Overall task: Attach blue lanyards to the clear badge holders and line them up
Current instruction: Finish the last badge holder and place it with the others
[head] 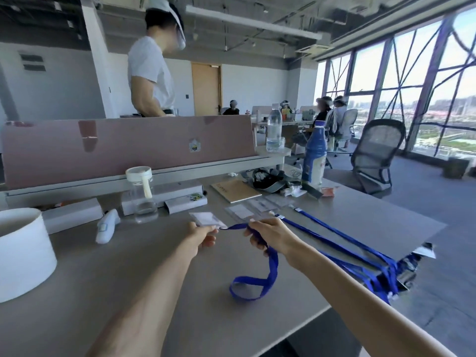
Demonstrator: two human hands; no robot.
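Ribbon, flat and glossy blue, makes up the lanyard (257, 282) that runs from the clear badge holder (207, 219) through the right hand (268, 235) and drops into one loose loop on the grey surface (128, 279). The right hand has its fingers curled round the ribbon. The left hand (202, 234) pinches the near edge of the badge holder between thumb and fingers, holding it just above the surface. The holder is a thin, rectangular sleeve of transparent plastic with a pale insert.

Beyond the hands, more badge holders (240, 211) lie flat in a row, about three, though blur makes the count unsure. To the right, two spare lanyards (334, 243) stretch across the surface, their clip ends near the row; their far ends join a tangle at the surface edge.

One clear jar (141, 197) with a white lid stands left of the holders. One white cylinder (23, 253) sits at the far left, with one white curved handheld device (107, 226) between them. One brown notebook (235, 190) lies behind the row, and one tall blue-and-white bottle (315, 155) stands to its right.
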